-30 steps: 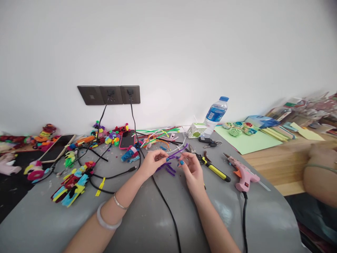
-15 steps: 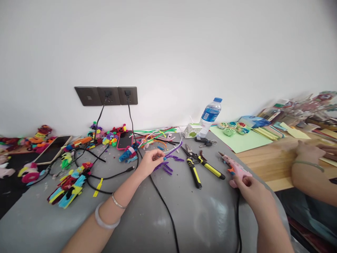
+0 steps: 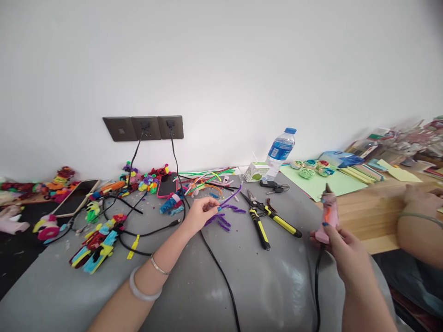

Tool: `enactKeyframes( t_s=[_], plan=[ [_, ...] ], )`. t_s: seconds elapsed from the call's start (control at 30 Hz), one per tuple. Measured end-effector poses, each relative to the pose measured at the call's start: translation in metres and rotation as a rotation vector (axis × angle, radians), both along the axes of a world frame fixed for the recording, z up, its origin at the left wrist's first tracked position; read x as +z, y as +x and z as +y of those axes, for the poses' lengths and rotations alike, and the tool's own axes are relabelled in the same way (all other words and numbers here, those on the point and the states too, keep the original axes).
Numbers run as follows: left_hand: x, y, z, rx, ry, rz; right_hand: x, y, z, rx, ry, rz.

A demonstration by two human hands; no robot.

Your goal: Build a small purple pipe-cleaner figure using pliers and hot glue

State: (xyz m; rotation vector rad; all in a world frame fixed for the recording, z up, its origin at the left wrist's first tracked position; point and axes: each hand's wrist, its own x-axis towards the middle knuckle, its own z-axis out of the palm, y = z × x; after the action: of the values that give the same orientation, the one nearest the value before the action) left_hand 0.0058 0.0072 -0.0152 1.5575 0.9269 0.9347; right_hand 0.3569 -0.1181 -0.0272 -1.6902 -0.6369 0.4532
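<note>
My left hand (image 3: 199, 213) rests on the grey table (image 3: 173, 286) and pinches a purple pipe cleaner (image 3: 230, 197) that sticks up to the right. Short purple pieces (image 3: 221, 222) lie just beside it. My right hand (image 3: 341, 251) is closed round the handle of a pink glue gun (image 3: 327, 213), lifted off the table with its nozzle pointing up. Its black cord (image 3: 316, 286) hangs down from the handle. Yellow-handled pliers (image 3: 263, 221) lie between the two hands.
Colourful pipe-cleaner figures (image 3: 98, 240), phones (image 3: 74, 197) and black cables (image 3: 214, 263) crowd the left and back. A water bottle (image 3: 282, 150), a small carton (image 3: 256, 171), keys and green paper (image 3: 325, 183) stand at the back right. Another person's arm (image 3: 417, 228) rests on the wooden table at right.
My right hand left the purple pipe cleaner, went right to the pink glue gun, gripped it and raised it upright. My left hand stayed put with the pipe cleaner.
</note>
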Motion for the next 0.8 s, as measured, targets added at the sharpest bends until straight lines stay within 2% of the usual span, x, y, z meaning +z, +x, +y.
enactKeyframes(
  t_s=[0.1, 0.2, 0.3, 0.4, 0.6, 0.7, 0.8],
  plan=[
    [0.002, 0.0, 0.0, 0.007, -0.005, 0.0, 0.011, -0.027, 0.0, -0.062, 0.15, 0.261],
    [0.002, 0.0, 0.0, 0.019, 0.002, 0.008, 0.024, -0.05, 0.001, 0.004, 0.173, 0.299],
    [0.002, -0.001, 0.0, 0.032, 0.008, 0.013, 0.033, -0.076, -0.001, 0.217, 0.183, 0.24],
    [0.003, -0.001, 0.0, 0.044, 0.011, 0.022, 0.035, -0.108, -0.003, 0.47, 0.21, 0.202],
    [0.008, -0.001, -0.003, 0.081, 0.038, 0.035, 0.012, -0.163, -0.002, 0.579, 0.221, 0.353],
    [0.01, -0.002, -0.004, 0.134, 0.069, 0.029, -0.003, -0.175, -0.001, 0.585, 0.213, 0.389],
    [0.011, -0.002, -0.005, 0.175, 0.112, 0.034, -0.014, -0.178, 0.001, 0.564, 0.191, 0.279]
  ],
)
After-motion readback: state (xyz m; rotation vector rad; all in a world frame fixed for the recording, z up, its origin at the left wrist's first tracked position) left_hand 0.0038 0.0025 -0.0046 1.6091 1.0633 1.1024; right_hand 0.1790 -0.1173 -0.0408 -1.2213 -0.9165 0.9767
